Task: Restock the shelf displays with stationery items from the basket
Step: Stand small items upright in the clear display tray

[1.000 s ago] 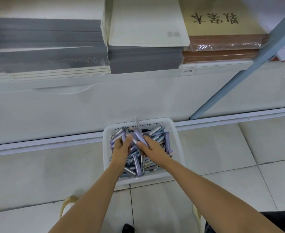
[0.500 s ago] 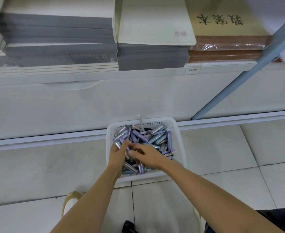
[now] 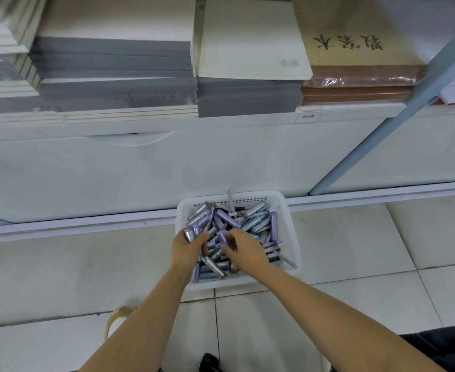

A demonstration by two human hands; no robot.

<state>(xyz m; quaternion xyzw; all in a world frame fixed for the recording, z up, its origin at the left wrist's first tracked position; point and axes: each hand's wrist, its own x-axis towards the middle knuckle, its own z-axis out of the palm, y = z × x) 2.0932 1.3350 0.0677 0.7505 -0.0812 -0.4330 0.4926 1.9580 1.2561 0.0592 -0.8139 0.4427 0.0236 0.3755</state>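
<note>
Both hands down in the basket on the floor below the shelf; left hand closed round a bunch of pens; right hand pinching one more; we should align barrels, grip firmly, lift without spilling.

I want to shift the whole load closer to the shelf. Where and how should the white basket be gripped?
Take the white basket by its two side rims, one of the hands on each, coming down from above. It sits flat on the tiled floor with its far wall near the shelf base, and the pile of pens fills the middle, so the side rims look like the freest edges.
</note>
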